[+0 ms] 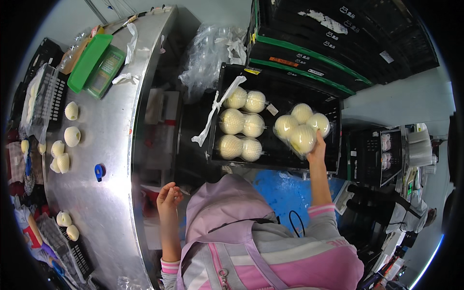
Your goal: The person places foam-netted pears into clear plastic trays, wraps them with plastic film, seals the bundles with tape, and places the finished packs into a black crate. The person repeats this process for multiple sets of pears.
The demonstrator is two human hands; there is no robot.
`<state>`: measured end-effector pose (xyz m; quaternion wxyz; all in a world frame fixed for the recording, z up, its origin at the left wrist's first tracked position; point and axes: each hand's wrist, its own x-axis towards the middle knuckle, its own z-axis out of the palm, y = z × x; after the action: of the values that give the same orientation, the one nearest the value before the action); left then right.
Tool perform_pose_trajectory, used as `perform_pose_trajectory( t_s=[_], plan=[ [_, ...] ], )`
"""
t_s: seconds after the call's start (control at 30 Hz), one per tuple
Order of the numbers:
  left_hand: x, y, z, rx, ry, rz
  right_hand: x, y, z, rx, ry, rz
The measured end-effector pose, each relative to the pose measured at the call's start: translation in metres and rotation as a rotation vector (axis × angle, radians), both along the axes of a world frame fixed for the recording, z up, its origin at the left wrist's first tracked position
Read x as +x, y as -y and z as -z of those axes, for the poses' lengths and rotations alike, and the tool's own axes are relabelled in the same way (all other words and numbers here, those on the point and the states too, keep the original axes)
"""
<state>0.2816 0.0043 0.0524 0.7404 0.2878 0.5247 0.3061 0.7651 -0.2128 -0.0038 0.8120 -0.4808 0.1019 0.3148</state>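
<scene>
My right hand (317, 148) grips the lower right edge of a clear plastic pack of several foam-netted round fruits (301, 129), over the right side of a black plastic crate (279, 165). On the crate's left side lie several packs of netted fruits (242, 123) in clear plastic. A white strip (216, 105) is tied at the crate's left rim. My left hand (169, 194), fingers loosely curled and holding nothing, hovers between the steel table (112, 203) and my body. Several loose netted fruits (72, 136) and a blue tape dispenser (99, 172) are on the table.
Stacked black crates with green rims (308, 65) stand behind the open crate. A bundle of clear plastic bags (204, 58) hangs beyond its left corner. On the table's far end are green plastic containers (90, 63). Another black crate (391, 156) holds packs at the right. People work past the table.
</scene>
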Motion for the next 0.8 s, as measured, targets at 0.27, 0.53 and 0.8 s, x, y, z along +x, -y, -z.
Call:
perform_pose_trajectory(
  t_s=[0.27,0.53,0.8],
  plan=[
    [-0.007,-0.003,-0.004,0.013,-0.023,-0.045,-0.024,-0.014,0.04,-0.21,-0.378,0.045],
    [-0.007,-0.007,0.005,-0.036,-0.04,-0.018,-0.064,-0.032,0.081,-0.298,-0.618,0.15],
    [-0.006,-0.002,0.018,-0.054,-0.005,-0.012,-0.057,-0.031,0.049,-0.586,-0.596,-0.249]
  ],
)
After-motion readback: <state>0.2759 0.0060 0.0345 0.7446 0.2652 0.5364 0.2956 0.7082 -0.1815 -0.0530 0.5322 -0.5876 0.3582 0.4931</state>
